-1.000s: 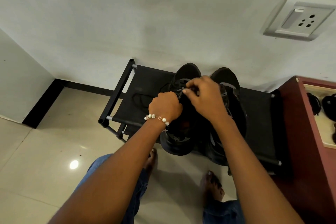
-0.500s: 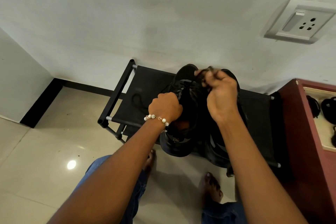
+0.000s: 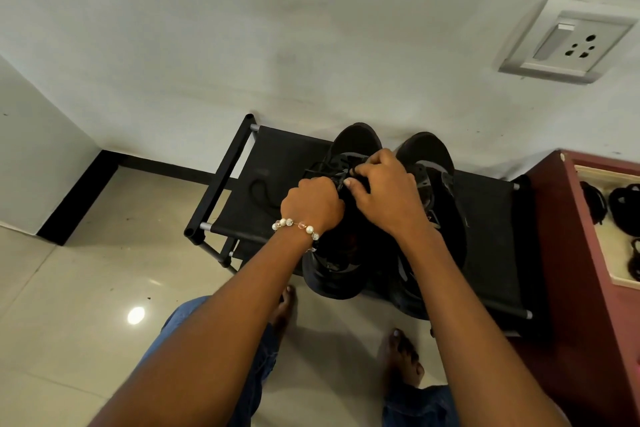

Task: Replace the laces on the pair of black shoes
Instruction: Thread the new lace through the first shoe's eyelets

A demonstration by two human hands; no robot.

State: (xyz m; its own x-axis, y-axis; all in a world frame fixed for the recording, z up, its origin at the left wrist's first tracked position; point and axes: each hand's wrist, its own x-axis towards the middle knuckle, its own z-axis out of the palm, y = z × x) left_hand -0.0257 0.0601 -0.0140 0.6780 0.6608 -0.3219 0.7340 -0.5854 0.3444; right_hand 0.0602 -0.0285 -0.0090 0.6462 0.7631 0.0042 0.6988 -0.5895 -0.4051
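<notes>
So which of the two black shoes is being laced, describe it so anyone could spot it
Find the black shoe rack against the white wall. Two black shoes sit on it; it is the left shoe, nearer the rack's bare end. Both hands meet over it, unlike the right shoe.

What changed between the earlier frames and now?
The right hand, which half a second ago had pulled the lace up toward the toes, has come back down beside the left hand over the left shoe. Left hand, both shoes and rack stayed put.
</notes>
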